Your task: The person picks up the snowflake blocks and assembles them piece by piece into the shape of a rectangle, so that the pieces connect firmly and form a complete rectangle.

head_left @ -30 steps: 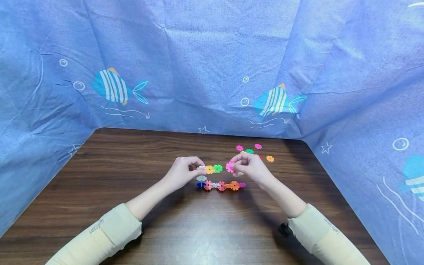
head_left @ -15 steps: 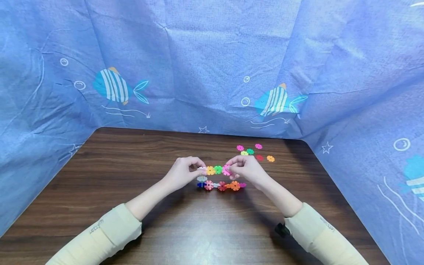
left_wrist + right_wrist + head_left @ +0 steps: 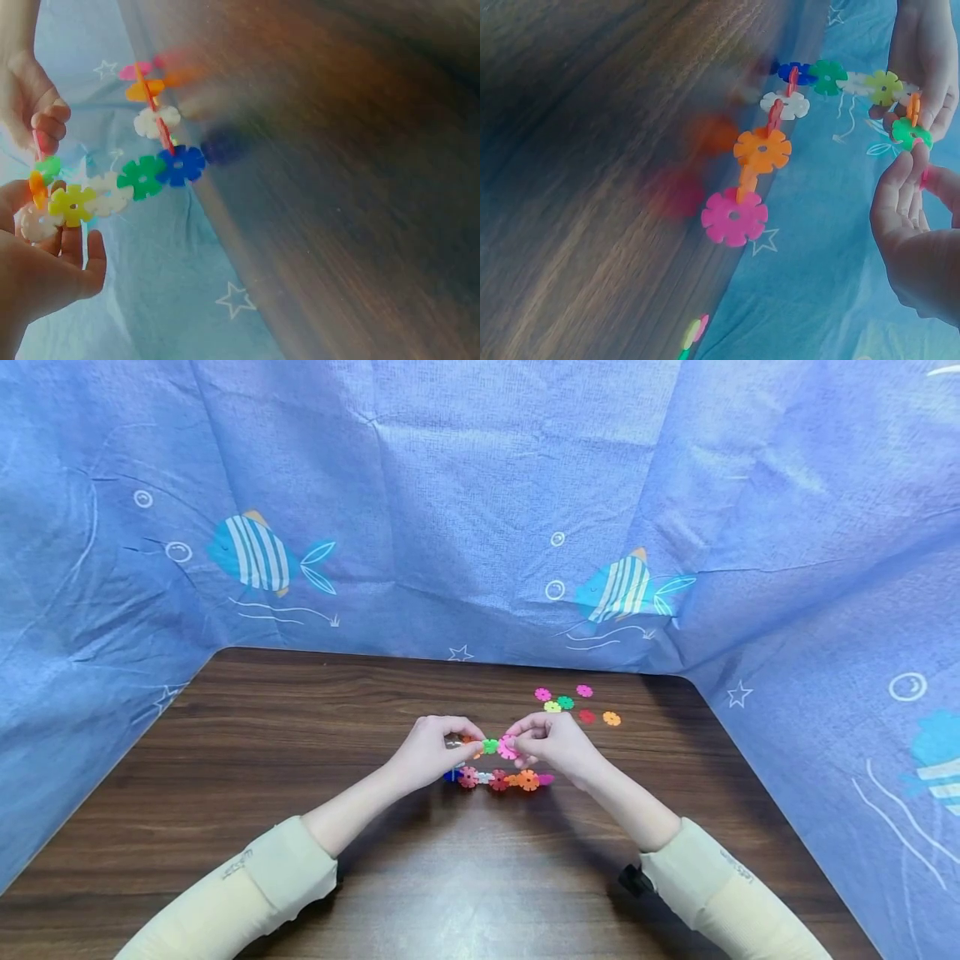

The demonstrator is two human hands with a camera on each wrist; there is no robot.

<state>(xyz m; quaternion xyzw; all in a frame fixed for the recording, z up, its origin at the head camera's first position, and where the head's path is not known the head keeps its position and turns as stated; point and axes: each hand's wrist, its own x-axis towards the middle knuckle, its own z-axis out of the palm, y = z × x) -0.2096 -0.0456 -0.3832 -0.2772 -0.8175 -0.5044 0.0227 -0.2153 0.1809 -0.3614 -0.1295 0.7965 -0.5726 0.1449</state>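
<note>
In the head view my left hand (image 3: 438,758) pinches an orange notched flower disc (image 3: 37,189) in a linked chain. My right hand (image 3: 553,745) holds a pink disc (image 3: 507,747) between thumb and fingers. A bright green disc (image 3: 490,747) sits between the two hands, right at the pink one. From the orange disc the chain runs through a white disc (image 3: 37,225), a yellow disc (image 3: 73,205) and a darker green disc (image 3: 141,178) to a blue disc (image 3: 182,165). There it turns into a row ending in another pink disc (image 3: 734,217). Fingers partly cover the orange disc in the head view.
Several loose discs lie on the brown table (image 3: 315,710) behind the right hand, among them a yellow one (image 3: 552,707), a red one (image 3: 587,717) and an orange one (image 3: 612,718). A blue cloth (image 3: 450,510) with printed fish hangs around the table's far side.
The right hand has brought the pink disc leftward against the bright green one. The left hand has shifted right along the chain, from the white disc to the orange one.
</note>
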